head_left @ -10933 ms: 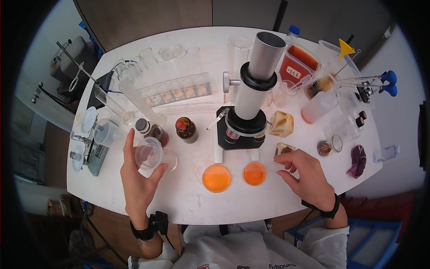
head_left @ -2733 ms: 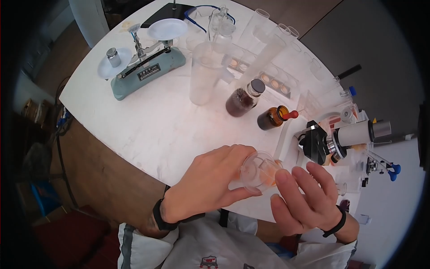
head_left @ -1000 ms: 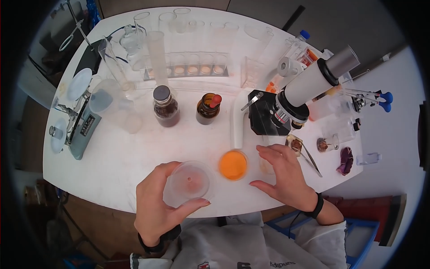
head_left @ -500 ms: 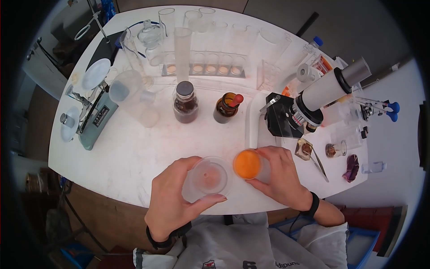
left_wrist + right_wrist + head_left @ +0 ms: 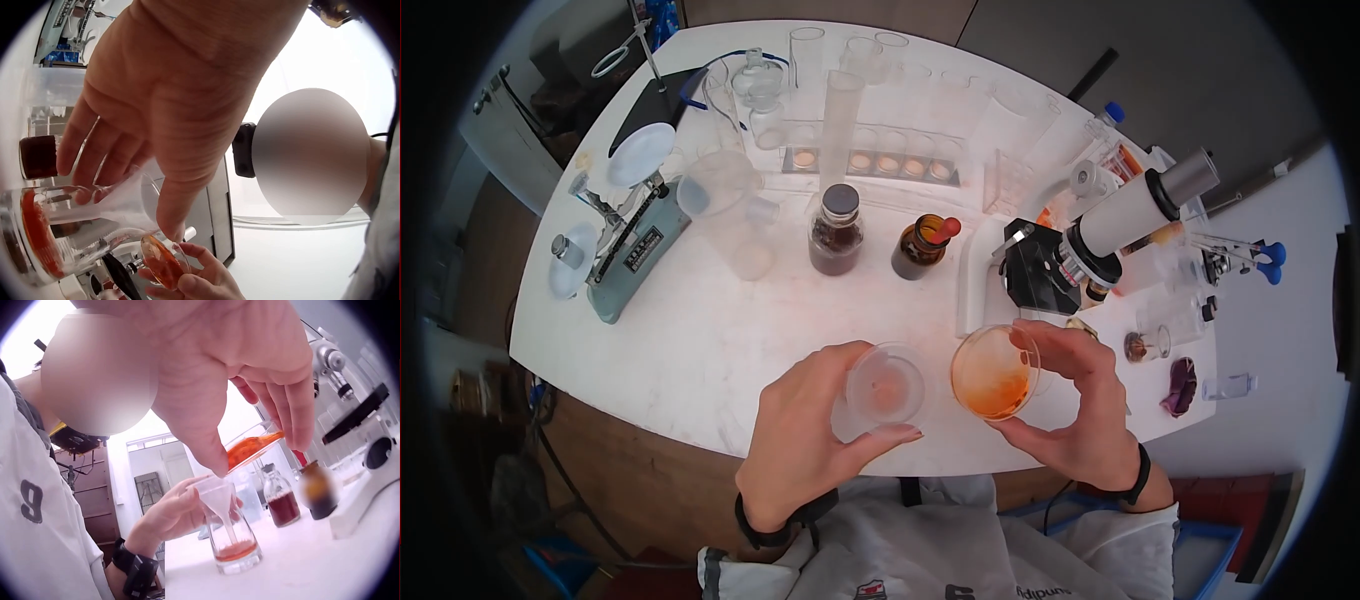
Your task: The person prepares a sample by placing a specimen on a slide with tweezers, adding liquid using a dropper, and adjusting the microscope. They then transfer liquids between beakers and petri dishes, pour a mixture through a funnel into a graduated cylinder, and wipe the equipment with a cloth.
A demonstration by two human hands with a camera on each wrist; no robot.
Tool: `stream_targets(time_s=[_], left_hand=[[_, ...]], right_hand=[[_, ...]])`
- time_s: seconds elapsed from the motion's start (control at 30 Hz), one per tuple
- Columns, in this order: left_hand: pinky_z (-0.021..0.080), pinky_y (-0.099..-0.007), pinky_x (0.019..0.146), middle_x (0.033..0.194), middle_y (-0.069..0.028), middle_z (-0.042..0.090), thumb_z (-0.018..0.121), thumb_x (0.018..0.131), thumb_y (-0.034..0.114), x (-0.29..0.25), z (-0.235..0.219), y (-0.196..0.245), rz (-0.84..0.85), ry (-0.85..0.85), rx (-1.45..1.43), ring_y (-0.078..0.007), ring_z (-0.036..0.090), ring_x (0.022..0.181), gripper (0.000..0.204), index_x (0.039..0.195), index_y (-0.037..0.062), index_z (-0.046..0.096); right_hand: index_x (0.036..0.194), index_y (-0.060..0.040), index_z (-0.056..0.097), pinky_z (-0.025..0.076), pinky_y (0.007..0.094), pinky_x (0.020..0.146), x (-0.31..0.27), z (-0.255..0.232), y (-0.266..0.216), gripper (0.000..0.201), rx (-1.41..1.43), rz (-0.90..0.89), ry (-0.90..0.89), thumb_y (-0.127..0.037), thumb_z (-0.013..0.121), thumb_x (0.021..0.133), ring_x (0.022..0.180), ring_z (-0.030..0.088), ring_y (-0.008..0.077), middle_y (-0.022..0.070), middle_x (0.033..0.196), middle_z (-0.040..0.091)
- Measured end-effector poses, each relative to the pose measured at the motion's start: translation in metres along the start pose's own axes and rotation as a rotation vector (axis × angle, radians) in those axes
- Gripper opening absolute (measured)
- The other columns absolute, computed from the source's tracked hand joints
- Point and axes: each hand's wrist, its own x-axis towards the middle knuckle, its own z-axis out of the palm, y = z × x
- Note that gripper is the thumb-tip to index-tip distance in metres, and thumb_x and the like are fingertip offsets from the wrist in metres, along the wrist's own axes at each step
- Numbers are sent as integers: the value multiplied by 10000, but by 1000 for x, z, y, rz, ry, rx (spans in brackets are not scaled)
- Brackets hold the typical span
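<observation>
My left hand [image 5: 800,435] grips a clear glass [image 5: 240,549] that has a pale plastic funnel [image 5: 887,378] in its mouth. Orange-red liquid lies in the bottom of the glass [image 5: 90,250], below the funnel's stem. Just to the right, my right hand [image 5: 1090,425] pinches a round clear dish [image 5: 997,372] by its rim, raised off the table. The dish is tilted towards the funnel, and its orange liquid [image 5: 250,449] has gathered at the lower side. A small gap separates dish and funnel in the head view.
Behind the hands stand a dark-capped bottle [image 5: 837,235], a brown bottle [image 5: 917,250] with a red-topped dropper, and a microscope [image 5: 1090,240]. To the left are a balance [image 5: 638,250] and a tall clear beaker [image 5: 735,220]. A small jar [image 5: 1145,345] and a purple piece [image 5: 1179,387] lie right.
My right hand has taken hold of the orange dish, lifted it and tipped it leftward, so its liquid now covers only part of the base. My left hand keeps its grip around the glass.
</observation>
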Motion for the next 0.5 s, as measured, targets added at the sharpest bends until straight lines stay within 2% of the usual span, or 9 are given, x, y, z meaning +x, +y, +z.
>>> stream_targets(time_s=[0.1,0.17,0.2,0.27,0.37,0.5], left_hand=[[571,-368,737,1072,-148,709,947,714,356,0,-1,0,22,5,10,-297,698,840,706,1233,15,611],[567,-362,714,1066,-147,707,940,722,369,1,-2,2,18,2,19,-284,687,791,709,1237,14,608],[571,-366,762,1074,-150,715,953,705,353,1,-2,4,-14,-9,18,-298,704,855,719,1237,13,609],[578,-374,857,1090,-156,731,980,671,320,0,-3,7,-74,-34,12,-327,736,984,740,1235,12,612],[562,-362,703,1046,-146,705,919,747,394,-1,-1,1,10,2,-12,-267,682,740,697,1246,23,605],[565,-379,716,1047,-152,709,913,756,385,-2,2,0,35,31,-3,-302,699,785,694,1258,29,591]], right_hand=[[1367,17,485,581,387,971,15,-7,-15,777,-20,-15,-54,-118,923,739,1179,666,321,215,1397,585],[1414,-6,406,579,409,997,23,-11,-24,870,-78,-80,-125,-44,927,718,1218,656,306,224,1423,556],[1438,-17,366,579,420,1010,26,-12,-26,922,-109,-113,-159,-6,929,707,1237,651,298,229,1436,542],[1439,-23,395,579,410,991,32,-12,-27,906,-129,-142,-174,-5,927,705,1233,647,289,220,1432,549],[1432,-31,446,575,399,954,40,-12,-33,871,-175,-150,-200,-6,922,704,1227,638,282,206,1429,560],[1413,-36,491,562,399,916,52,-12,-47,828,-272,-157,-236,-20,914,701,1212,631,318,204,1425,569]])
